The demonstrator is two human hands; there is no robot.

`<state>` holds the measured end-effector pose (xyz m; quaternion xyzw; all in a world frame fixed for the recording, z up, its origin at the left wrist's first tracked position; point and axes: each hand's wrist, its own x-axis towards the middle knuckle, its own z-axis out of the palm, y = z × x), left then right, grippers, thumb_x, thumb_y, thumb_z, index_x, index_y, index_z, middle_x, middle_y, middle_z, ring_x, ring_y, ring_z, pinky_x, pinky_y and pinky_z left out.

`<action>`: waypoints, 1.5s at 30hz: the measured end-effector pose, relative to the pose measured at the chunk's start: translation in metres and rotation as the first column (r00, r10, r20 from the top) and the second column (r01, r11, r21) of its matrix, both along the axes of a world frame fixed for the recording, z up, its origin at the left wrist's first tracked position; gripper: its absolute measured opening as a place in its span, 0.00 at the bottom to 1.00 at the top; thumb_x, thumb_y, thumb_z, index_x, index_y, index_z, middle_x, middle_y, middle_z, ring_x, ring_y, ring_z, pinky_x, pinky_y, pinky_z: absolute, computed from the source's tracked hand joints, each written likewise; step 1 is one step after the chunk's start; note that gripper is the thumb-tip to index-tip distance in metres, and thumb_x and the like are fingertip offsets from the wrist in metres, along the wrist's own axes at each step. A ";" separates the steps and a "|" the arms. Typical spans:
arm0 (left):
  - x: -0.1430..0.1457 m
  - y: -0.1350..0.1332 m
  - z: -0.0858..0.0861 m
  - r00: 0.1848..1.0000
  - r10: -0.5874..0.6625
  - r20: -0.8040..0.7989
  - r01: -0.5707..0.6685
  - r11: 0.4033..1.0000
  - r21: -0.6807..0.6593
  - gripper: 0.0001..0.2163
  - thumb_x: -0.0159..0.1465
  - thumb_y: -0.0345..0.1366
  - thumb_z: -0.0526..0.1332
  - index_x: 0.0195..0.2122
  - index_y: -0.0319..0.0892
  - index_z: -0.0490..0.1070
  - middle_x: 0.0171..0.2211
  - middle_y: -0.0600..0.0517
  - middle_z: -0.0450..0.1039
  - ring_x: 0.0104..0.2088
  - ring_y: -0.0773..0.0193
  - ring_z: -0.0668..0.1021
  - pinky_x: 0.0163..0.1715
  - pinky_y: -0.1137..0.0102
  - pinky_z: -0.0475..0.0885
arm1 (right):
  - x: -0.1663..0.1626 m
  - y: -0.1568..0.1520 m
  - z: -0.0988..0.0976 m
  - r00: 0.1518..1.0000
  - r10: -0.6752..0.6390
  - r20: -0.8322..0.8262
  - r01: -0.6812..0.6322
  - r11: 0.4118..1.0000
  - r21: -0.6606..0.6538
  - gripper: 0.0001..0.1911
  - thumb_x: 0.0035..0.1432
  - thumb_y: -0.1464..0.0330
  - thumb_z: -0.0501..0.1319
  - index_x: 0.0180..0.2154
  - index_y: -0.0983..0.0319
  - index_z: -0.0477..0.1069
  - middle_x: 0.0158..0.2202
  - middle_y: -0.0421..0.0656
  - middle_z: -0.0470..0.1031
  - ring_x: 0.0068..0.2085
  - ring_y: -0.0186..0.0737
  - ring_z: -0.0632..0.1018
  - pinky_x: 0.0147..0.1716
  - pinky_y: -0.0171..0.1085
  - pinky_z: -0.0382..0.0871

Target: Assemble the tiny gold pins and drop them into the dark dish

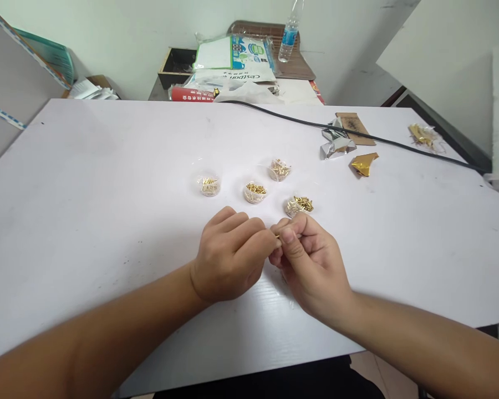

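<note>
My left hand (235, 255) and my right hand (310, 255) meet fingertip to fingertip above the white table. Between their pinched fingers shows a tiny gold-coloured metal pin (276, 236), mostly covered by the fingertips. Both hands are closed on it. Just beyond them stand several small clear cups with gold pins: a left cup (209, 187), a middle cup (255, 193), a back cup (280, 170) and a right cup (298, 205). The right cup is nearest my right hand and holds gold pins beside paler, silvery pieces.
A black cable (291, 117) crosses the table (108, 177) at the back right. Near it lie silver foil (338, 148), gold foil (363, 164), a brown card (355, 128) and a clear bag (426, 136). Behind stands a water bottle (289, 39) among packages.
</note>
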<state>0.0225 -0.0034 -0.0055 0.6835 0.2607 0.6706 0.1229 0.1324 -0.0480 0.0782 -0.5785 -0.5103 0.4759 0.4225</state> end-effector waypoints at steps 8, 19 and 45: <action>-0.002 0.001 0.001 0.998 0.046 -0.046 -0.044 0.998 0.052 0.12 0.62 0.23 0.57 0.24 0.42 0.57 0.18 0.58 0.61 0.21 0.70 0.59 0.26 0.69 0.54 | 0.001 0.001 0.001 0.993 0.035 0.112 -0.041 0.998 0.053 0.13 0.66 0.64 0.59 0.30 0.61 0.63 0.24 0.37 0.67 0.25 0.29 0.67 0.23 0.31 0.59; -0.006 0.006 0.000 0.970 0.171 -0.174 -0.144 0.977 0.155 0.14 0.64 0.26 0.56 0.22 0.42 0.57 0.17 0.57 0.57 0.21 0.69 0.56 0.26 0.67 0.51 | 0.007 0.008 0.005 0.958 0.060 0.280 -0.069 0.997 0.025 0.16 0.63 0.59 0.61 0.29 0.61 0.63 0.24 0.38 0.68 0.24 0.30 0.68 0.22 0.32 0.61; -0.001 0.005 -0.015 0.998 -0.063 0.027 0.066 0.988 -0.139 0.06 0.66 0.27 0.56 0.32 0.40 0.66 0.23 0.56 0.69 0.25 0.71 0.69 0.29 0.73 0.65 | 0.012 0.016 -0.003 1.000 0.007 -0.012 -0.009 0.993 -0.118 0.12 0.60 0.61 0.65 0.33 0.62 0.69 0.26 0.38 0.74 0.27 0.30 0.75 0.26 0.31 0.68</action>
